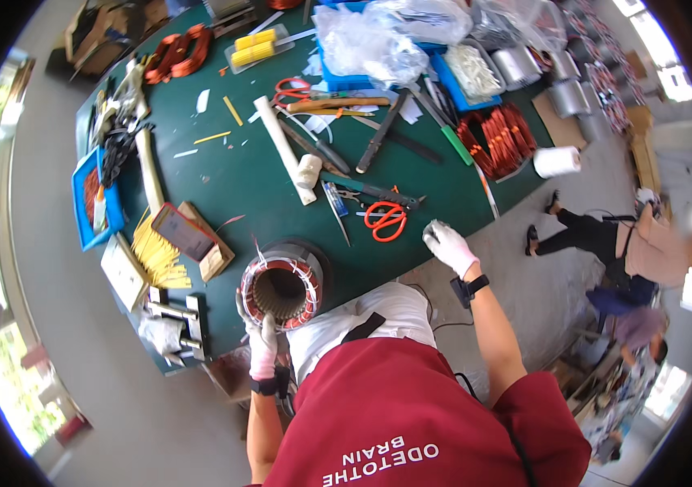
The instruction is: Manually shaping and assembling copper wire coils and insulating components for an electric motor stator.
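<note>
A motor stator (313,272), a dark cylinder with copper windings laced in white cord round its bore, stands at the near edge of the table. My left hand (262,345), in a white glove, grips its near left rim, with thumb and fingers on either side. Farther right, by the table's edge, my gloved right hand (448,247) is apart from the stator, its fingers drawn together. Whatever those fingers may hold is too small to make out. Red-handled scissors (385,221) lie nearest to that hand.
On the green table (200,174) lie a white tube (283,150), a white cord roll (309,171) and a green-handled tool (455,144). A phone (182,231) leans on a wooden block at left. Copper coils (498,140) sit at right. Another person (650,247) stands beyond.
</note>
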A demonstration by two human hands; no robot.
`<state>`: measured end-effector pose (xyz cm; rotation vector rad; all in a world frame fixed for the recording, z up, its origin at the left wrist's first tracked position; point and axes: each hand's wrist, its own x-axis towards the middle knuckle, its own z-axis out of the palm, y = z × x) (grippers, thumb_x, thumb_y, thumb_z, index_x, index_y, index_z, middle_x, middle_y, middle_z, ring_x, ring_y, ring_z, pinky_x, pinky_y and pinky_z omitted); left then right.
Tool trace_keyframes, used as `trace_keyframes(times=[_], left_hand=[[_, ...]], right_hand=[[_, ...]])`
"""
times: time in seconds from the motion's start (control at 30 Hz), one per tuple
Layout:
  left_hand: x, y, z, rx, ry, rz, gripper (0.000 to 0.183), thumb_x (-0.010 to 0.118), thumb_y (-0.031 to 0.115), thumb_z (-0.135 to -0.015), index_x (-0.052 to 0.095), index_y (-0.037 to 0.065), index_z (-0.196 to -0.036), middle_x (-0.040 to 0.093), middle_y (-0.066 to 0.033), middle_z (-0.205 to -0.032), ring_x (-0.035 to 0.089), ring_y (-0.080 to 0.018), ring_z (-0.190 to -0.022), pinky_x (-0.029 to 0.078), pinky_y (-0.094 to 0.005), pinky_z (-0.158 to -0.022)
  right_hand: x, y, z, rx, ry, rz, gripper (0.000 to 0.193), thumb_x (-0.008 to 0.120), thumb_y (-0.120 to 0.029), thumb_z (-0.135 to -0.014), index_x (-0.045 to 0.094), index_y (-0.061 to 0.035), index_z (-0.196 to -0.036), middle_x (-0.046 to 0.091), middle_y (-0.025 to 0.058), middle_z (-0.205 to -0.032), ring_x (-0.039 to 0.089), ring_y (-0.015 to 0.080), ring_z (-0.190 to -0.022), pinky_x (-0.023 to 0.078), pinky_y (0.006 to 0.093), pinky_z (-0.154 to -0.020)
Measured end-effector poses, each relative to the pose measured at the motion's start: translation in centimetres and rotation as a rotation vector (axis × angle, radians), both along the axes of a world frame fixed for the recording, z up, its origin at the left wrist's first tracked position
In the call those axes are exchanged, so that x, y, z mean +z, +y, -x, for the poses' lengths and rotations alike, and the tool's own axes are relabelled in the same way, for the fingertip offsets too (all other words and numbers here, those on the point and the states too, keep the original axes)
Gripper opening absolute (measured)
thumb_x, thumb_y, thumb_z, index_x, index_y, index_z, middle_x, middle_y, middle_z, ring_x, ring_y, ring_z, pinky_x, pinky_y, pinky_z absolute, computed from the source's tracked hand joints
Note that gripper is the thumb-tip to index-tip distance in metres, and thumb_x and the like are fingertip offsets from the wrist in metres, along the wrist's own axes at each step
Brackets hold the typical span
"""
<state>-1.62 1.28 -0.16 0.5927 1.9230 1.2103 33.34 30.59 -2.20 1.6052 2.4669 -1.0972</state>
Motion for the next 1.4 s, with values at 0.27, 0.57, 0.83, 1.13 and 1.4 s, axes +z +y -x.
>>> trace_keyframes(times=[0.27,0.57,0.83,1.13,1.4], left_hand=[[1.9,3.2,-3.5,0.366,-0.144,-0.313,0.076,0.051,0.007,-0.08,0.02,0.008,-0.149,0.036,-0.0126,-0.143,0.038,-0.0244,-0.13,0.029,-0.0363,-0.111],[-0.2,4.1,-3.8,0.425,-0.187,-0.457,0.076,0.044,-0.004,-0.073,0.023,0.003,-0.146,0.038,-0.0132,-0.139,0.042,-0.0216,-0.127,0.03,-0.0334,-0.11],[-0.9,3.4,-2.4,0.348,-0.015,-0.354,0.076,0.053,0.001,-0.073,0.026,0.003,-0.145,0.031,-0.0153,-0.145,0.031,-0.0267,-0.135,0.024,-0.036,-0.114],[1.0,3.6,-1.0,0.013,0.157,-0.209,0.078,0.059,0.017,-0.074,0.029,0.008,-0.146,0.035,-0.0205,-0.14,0.029,-0.0336,-0.135,0.021,-0.0416,-0.114],[0.4,4.2,1.9,-0.009,-0.044,-0.241,0.079,0.063,0.016,-0.07,0.033,0.004,-0.142,0.036,-0.0185,-0.14,0.032,-0.0327,-0.133,0.025,-0.0409,-0.113]], right_hand=[[-5.5,-1.1,0.5,-0.129,0.144,0.125,0.018,0.056,-0.022,-0.088,0.061,-0.0059,-0.094,0.065,0.0156,-0.084,0.063,0.0368,-0.08,0.049,0.043,-0.07],[-4.9,1.0,0.0,-0.352,0.341,0.469,0.013,0.05,-0.016,-0.094,0.058,-0.0071,-0.09,0.054,0.0012,-0.055,0.048,0.0076,-0.041,0.035,0.0217,-0.039],[-7.0,-1.3,2.1,-0.439,0.383,0.198,0.015,0.05,-0.021,-0.095,0.057,-0.0071,-0.095,0.055,0.0011,-0.062,0.05,0.008,-0.047,0.039,0.0233,-0.044],[-7.9,-1.2,0.6,-0.542,0.312,0.134,0.02,0.048,-0.02,-0.096,0.057,-0.0025,-0.099,0.055,0.0036,-0.07,0.051,0.0106,-0.055,0.043,0.026,-0.049],[-7.3,-3.2,2.6,-0.623,0.287,0.005,0.027,0.052,-0.029,-0.094,0.06,-0.005,-0.103,0.061,0.0046,-0.07,0.057,0.0149,-0.059,0.049,0.0338,-0.059]])
